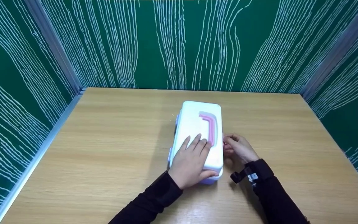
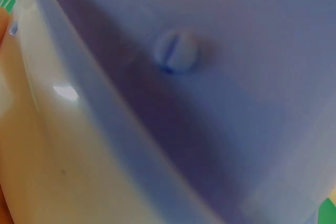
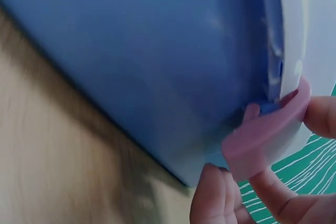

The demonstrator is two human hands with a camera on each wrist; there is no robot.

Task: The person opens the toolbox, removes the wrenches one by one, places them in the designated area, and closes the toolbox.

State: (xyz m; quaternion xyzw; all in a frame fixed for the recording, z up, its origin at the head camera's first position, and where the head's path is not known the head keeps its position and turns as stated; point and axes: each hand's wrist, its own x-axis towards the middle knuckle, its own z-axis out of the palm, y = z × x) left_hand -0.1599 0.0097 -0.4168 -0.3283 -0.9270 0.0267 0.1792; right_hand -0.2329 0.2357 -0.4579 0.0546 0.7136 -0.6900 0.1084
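Observation:
A storage box with a white lid and a lilac body stands on the table, its long side running away from me. A pink handle lies folded into a recess of the lid. My left hand rests on the near part of the lid, fingers spread, thumb by the near edge. On the box's right side my right hand pinches a pink latch, which tilts out from the body with its upper end at the lid's rim. In the left wrist view, the lilac end wall carries a round stud.
Lilac hinges line the box's left side. The wooden table reaches back to a green wall with white wavy lines, and similar panels flank it. A small dark device sticks out from the right wrist.

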